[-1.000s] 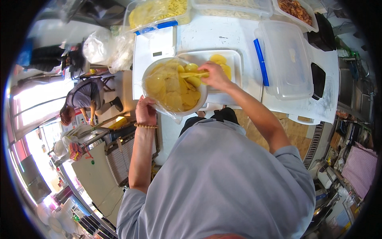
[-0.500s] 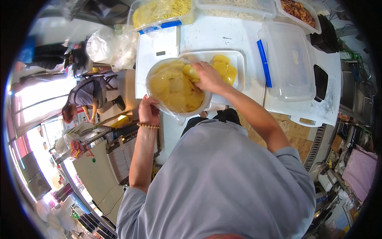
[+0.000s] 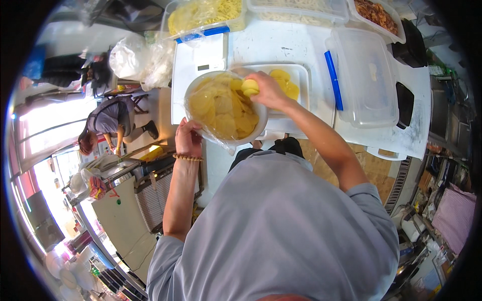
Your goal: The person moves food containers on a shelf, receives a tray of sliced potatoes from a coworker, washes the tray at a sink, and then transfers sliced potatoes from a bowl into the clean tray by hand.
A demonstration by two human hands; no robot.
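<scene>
A round white bowl (image 3: 262, 131) stands at the near edge of the table, filled with thin yellow potato slices (image 3: 221, 108). A clear plastic bag (image 3: 197, 100) lies over its left part. My left hand (image 3: 188, 138) is closed at the bowl's lower left rim, its fingers pinching the bag's edge. Over the bowl's right rim, my right hand (image 3: 266, 89) grips a small stack of potato slices (image 3: 250, 87). Behind and right of the bowl is a white tray (image 3: 303, 80) with more yellow slices (image 3: 286, 83) on it, partly hidden by my right hand.
A white kitchen scale (image 3: 211, 52) sits behind the bowl. Along the back stand plastic tubs of yellow noodles (image 3: 211, 16), pale strips (image 3: 298, 15) and reddish-brown bits (image 3: 375, 15). A clear lidded box (image 3: 365, 80) lies right. Far left, a person (image 3: 108, 120) bends over.
My right hand has shifted slightly right and up from the slices in the bowl, with a stack of slices gripped in it. My left hand stays at the rim.
</scene>
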